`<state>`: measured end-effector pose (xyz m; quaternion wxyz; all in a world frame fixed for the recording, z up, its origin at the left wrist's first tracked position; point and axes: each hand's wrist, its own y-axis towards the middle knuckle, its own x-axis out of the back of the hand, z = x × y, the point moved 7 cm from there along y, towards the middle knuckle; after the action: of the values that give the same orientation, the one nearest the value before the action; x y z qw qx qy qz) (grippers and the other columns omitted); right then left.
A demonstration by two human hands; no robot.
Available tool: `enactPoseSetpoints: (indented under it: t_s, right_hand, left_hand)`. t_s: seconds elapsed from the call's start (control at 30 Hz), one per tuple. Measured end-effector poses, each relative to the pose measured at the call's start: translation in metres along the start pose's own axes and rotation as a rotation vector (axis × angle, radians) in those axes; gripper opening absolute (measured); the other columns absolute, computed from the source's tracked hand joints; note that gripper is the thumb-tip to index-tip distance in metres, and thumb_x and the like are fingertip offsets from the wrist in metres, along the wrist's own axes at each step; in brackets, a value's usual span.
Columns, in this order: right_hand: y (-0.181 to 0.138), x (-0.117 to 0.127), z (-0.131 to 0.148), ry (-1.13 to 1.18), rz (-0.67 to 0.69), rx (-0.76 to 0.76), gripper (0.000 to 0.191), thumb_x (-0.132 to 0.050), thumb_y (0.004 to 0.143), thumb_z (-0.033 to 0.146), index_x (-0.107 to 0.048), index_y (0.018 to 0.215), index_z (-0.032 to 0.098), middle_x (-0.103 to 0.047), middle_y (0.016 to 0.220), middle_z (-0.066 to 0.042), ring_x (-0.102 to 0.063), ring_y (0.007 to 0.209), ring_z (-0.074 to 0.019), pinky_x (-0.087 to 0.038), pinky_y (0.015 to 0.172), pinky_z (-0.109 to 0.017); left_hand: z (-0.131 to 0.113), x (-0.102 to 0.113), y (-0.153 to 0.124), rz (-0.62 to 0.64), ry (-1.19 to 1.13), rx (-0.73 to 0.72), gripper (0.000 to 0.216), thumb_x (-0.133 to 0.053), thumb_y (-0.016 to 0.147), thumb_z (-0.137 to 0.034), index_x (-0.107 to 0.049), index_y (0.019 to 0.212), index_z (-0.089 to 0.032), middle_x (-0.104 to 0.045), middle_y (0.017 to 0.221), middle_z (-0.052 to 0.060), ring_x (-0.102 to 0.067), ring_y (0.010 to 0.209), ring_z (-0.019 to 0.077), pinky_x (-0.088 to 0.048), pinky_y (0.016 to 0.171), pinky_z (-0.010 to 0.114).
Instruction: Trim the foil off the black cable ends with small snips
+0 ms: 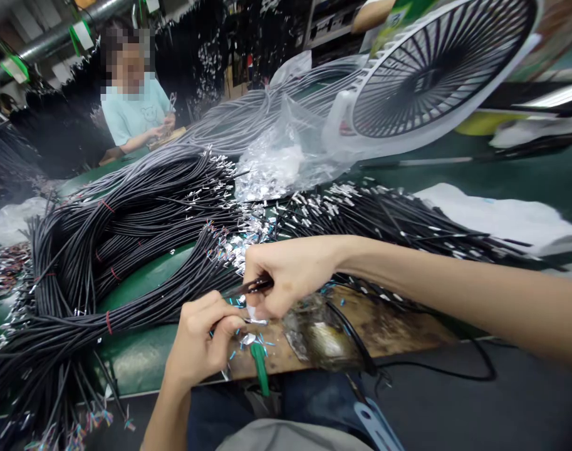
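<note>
My left hand (203, 341) is closed in a pinch at the front of the bench, with thumb and forefinger on a thin cable end. Silver foil (257, 318) shows between the two hands, close to the fingertips of both. Curled just above and to the right, my right hand (286, 279) grips a dark, narrow hand tool (255, 285), whose pointed end sticks out leftward; its exact kind is unclear. The fingers of my right hand also reach down to the foil. Below them, foil scraps (249, 339) and blue wire bits lie on a worn wooden board (403, 326).
Bundles of black cables (163, 300) tied with red bands fill the left; more cables (398, 219) lie behind my right arm. A plastic bag (286, 156), a fan (436, 69) and grey cable coils stand farther back. A green handle (259, 368) overhangs the edge. Another person (135, 113) sits opposite.
</note>
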<state>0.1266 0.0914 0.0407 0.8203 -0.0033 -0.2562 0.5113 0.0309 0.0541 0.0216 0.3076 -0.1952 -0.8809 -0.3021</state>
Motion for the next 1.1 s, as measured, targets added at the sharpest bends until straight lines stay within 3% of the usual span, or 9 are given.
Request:
enactPoseSetpoints:
  t_s: [0.17,0.33,0.47,0.57,0.67,0.8,0.9,1.0,1.1]
  right_hand:
    - [0.005,-0.006,0.002,-0.086,0.100,0.030,0.016,-0.055,0.067,0.004,-0.062,0.054,0.010,-0.041,0.041,0.010,-0.033,0.042,-0.0030,-0.029,0.042,-0.014]
    - [0.010,-0.011,0.001,-0.176,0.197,0.028,0.017,-0.055,0.067,0.003,-0.062,0.053,0.010,-0.043,0.041,0.010,-0.033,0.042,-0.0035,-0.027,0.042,-0.016]
    - [0.012,-0.012,0.003,-0.215,0.147,0.058,0.018,-0.057,0.059,-0.001,-0.055,0.046,0.011,-0.034,0.037,0.012,-0.028,0.042,-0.0029,-0.024,0.042,-0.017]
    - [0.012,-0.011,0.000,-0.093,0.056,0.090,0.016,-0.057,0.054,0.001,-0.052,0.044,0.012,-0.030,0.037,0.013,-0.026,0.041,-0.0020,-0.023,0.041,-0.016]
    - [0.013,-0.016,-0.016,0.221,0.001,0.036,0.005,-0.054,0.052,0.010,-0.058,0.052,0.012,-0.041,0.040,0.011,-0.032,0.040,-0.0025,-0.028,0.041,-0.016]
    - [0.018,-0.026,-0.034,0.590,-0.191,-0.023,0.012,-0.056,0.051,0.025,-0.058,0.052,0.014,-0.052,0.041,0.005,-0.040,0.037,-0.0051,-0.029,0.038,-0.018]
    - [0.011,-0.026,-0.040,0.703,-0.482,-0.020,0.014,-0.055,0.053,0.029,-0.051,0.049,0.016,-0.047,0.039,0.006,-0.033,0.036,-0.0040,-0.025,0.037,-0.018]
    - [-0.009,-0.019,-0.036,0.580,-0.746,-0.022,0.017,-0.052,0.055,0.027,-0.045,0.043,0.017,-0.036,0.039,0.007,-0.028,0.040,-0.0034,-0.024,0.040,-0.019]
    - [-0.024,-0.009,-0.022,0.453,-0.839,0.015,0.020,-0.052,0.059,0.028,-0.047,0.043,0.017,-0.036,0.042,0.005,-0.029,0.042,-0.0048,-0.026,0.041,-0.021]
  left_hand:
    - [0.002,-0.004,0.000,0.075,0.039,0.024,0.034,-0.041,0.092,-0.028,-0.062,0.067,-0.018,-0.051,0.056,0.001,-0.047,0.051,0.0116,-0.034,0.048,0.024]
    - [0.008,-0.009,-0.003,0.129,0.005,0.108,0.030,-0.046,0.089,-0.031,-0.057,0.065,-0.018,-0.057,0.059,0.002,-0.050,0.052,0.0123,-0.037,0.046,0.023]
    - [0.007,-0.009,-0.003,0.137,0.003,0.113,0.022,-0.049,0.088,-0.027,-0.060,0.071,-0.018,-0.061,0.064,0.003,-0.053,0.054,0.0125,-0.039,0.048,0.023]
    - [0.006,-0.005,-0.003,0.101,-0.039,0.090,0.021,-0.051,0.087,-0.024,-0.062,0.070,-0.018,-0.060,0.062,0.002,-0.053,0.054,0.0119,-0.039,0.047,0.022]
    - [0.004,0.003,-0.005,0.012,-0.104,0.046,0.018,-0.055,0.085,-0.026,-0.063,0.070,-0.020,-0.061,0.063,0.002,-0.054,0.055,0.0119,-0.041,0.048,0.022]
    - [0.005,0.016,-0.008,-0.201,-0.018,0.007,0.019,-0.057,0.084,-0.026,-0.060,0.067,-0.020,-0.058,0.062,0.001,-0.053,0.056,0.0124,-0.040,0.049,0.023]
    - [0.000,0.020,-0.009,-0.395,0.171,-0.075,0.015,-0.057,0.083,-0.018,-0.058,0.069,-0.019,-0.052,0.060,-0.001,-0.048,0.054,0.0103,-0.036,0.048,0.022]
    - [-0.008,0.008,-0.003,-0.396,0.402,-0.119,0.020,-0.053,0.085,-0.011,-0.055,0.065,-0.017,-0.044,0.056,-0.003,-0.041,0.049,0.0084,-0.028,0.046,0.023]
    - [-0.006,-0.002,0.005,-0.348,0.522,-0.049,0.027,-0.048,0.086,-0.010,-0.052,0.060,-0.017,-0.044,0.057,-0.003,-0.040,0.048,0.0085,-0.027,0.046,0.024]
